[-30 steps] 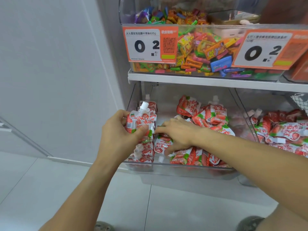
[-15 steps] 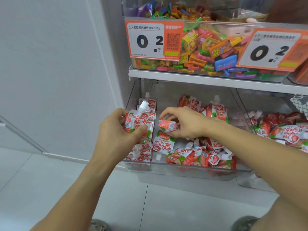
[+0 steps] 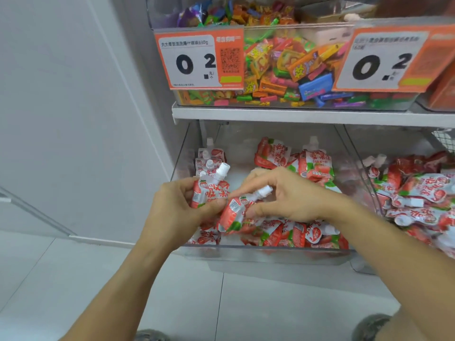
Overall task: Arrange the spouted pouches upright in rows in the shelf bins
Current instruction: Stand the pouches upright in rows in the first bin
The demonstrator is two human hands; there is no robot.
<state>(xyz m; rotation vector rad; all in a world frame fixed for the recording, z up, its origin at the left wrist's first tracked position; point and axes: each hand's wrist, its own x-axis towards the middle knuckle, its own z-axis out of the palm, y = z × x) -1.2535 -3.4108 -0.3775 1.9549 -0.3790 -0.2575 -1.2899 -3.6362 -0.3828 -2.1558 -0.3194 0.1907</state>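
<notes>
An upright pouch (image 3: pixel 209 193) is gripped in the left hand (image 3: pixel 177 205) over the bin's (image 3: pixel 270 252) left end; a second pouch (image 3: pixel 236 212) is pinched by the right hand (image 3: pixel 293 195) just beside it. Both are judged light, soft and slippery, best taken near the stiff spout. The lower fingertips are hidden, and the neighbouring bin's pouches are cut off.

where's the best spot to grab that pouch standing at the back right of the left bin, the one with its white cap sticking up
Take the back right pouch by its upper body just under the white cap, reaching in from the open front and slightly above. It stands roughly upright with the spout clear of the neighbours, while other pouches crowd its lower half. The stiff neck is probably a firmer hold than the soft sides.
</notes>
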